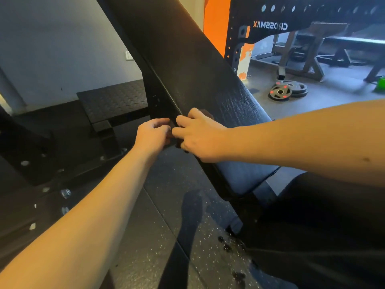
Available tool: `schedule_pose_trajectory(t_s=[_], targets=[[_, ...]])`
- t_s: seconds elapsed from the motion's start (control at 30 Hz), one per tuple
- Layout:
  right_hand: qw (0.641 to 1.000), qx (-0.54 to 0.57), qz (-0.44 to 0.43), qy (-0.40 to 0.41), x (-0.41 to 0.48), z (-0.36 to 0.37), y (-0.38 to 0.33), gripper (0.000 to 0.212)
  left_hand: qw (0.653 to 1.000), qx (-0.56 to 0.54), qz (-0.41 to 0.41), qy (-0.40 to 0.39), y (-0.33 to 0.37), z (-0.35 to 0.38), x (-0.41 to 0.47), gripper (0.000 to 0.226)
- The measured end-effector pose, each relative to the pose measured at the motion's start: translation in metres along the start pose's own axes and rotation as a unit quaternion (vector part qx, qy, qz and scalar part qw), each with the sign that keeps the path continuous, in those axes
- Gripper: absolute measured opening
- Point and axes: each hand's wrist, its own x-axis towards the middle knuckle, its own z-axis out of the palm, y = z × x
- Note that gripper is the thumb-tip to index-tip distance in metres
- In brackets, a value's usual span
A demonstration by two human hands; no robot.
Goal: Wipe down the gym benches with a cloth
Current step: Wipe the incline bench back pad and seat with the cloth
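The dark brown cloth [206, 114] sits mostly hidden under the right hand [200, 135], whose fingers curl over it at the left edge of the inclined bench pad [187, 65], which runs up and away; the left hand [153, 135], curled just beside, has an unclear grip

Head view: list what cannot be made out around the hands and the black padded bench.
1. Dark brown cloth: head view, mostly covered by the right hand; only slivers show, size unknown.
2. Left hand: head view, fingertips curl out of sight beside the right hand's fingers; pinching or only touching the cloth is unclear.
3. Black padded incline bench: head view, top cut off by the upper frame edge, lower end hidden behind the right forearm.
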Motion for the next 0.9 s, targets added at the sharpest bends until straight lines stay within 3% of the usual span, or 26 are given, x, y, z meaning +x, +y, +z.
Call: schedule_pose_trajectory(t_s=[0.1, 0.23, 0.3, 0.37, 0.5, 0.6, 0.67, 0.73, 0.9], targets=[[0.999, 0.015, -0.041, -0.012, -0.017, 0.0, -0.02, 0.018, 1.0, 0.003, -0.004, 0.016, 0.0, 0.003, -0.001, 0.029], [0.975, 0.061, -0.144, -0.155, -0.056, -0.002, -0.055, 0.025, 1.0, 0.007, -0.005, 0.029, 0.002, 0.008, -0.003, 0.028], [0.968, 0.092, -0.172, -0.159, -0.065, -0.006, -0.058, 0.023, 1.0, 0.004, -0.003, 0.029, 0.004, 0.009, -0.004, 0.03], [0.982, 0.108, -0.137, -0.072, -0.055, -0.008, -0.043, 0.021, 1.0, 0.005, 0.004, 0.021, 0.006, 0.007, -0.002, 0.031], [0.987, 0.123, 0.055, 0.084, -0.017, 0.001, 0.014, 0.024, 1.0, -0.023, -0.003, -0.004, 0.007, 0.0, -0.001, 0.033], [0.967, 0.204, 0.126, 0.083, -0.021, 0.018, 0.026, 0.025, 1.0, -0.012, -0.001, 0.0, 0.007, -0.001, -0.002, 0.034], [0.95, 0.276, 0.13, 0.063, -0.037, 0.022, 0.013, 0.024, 1.0, -0.011, -0.005, 0.009, 0.007, 0.002, -0.002, 0.032], [0.941, 0.325, 0.083, 0.037, -0.058, 0.02, -0.009, 0.023, 1.0, -0.012, -0.01, 0.024, 0.008, 0.005, -0.004, 0.03], [0.945, 0.297, -0.107, -0.091, -0.088, 0.005, -0.034, 0.029, 0.999, -0.015, -0.008, 0.029, 0.012, 0.009, -0.006, 0.029]])
